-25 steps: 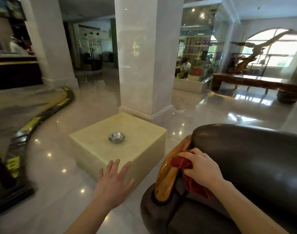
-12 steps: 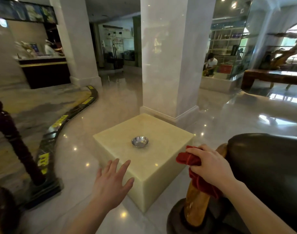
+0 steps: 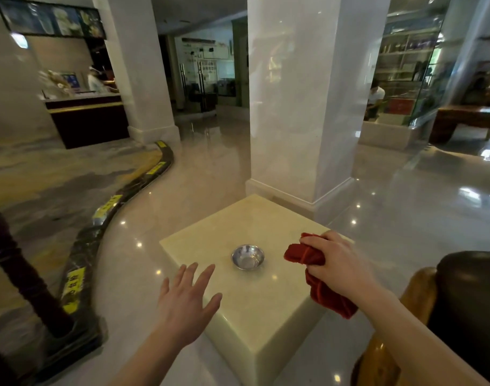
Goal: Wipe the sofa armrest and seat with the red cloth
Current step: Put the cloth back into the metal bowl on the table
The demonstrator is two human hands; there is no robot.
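From the head camera, the right hand (image 3: 339, 263) is gripping the red cloth (image 3: 316, 277) in a closed fist — one bunched end is sticking out past the fingers toward the small metal bowl (image 3: 247, 256), and the rest is hanging down below the wrist. The hand and cloth are hovering over the right part of the cream stone block table (image 3: 255, 307), clear of the sofa. The left hand (image 3: 185, 305) is reaching forward with its fingers spread, palm down, holding nothing, over the table's near left corner; whether it is touching the stone cannot be told. The bowl is sitting upright on the tabletop between the two hands. The sofa armrest (image 3: 422, 299) — a wooden front with dark leather (image 3: 472, 296) behind it — is showing at the lower right edge, beside the right forearm. A white marble pillar (image 3: 302, 107) is standing just behind the table on the glossy floor (image 3: 204, 174).
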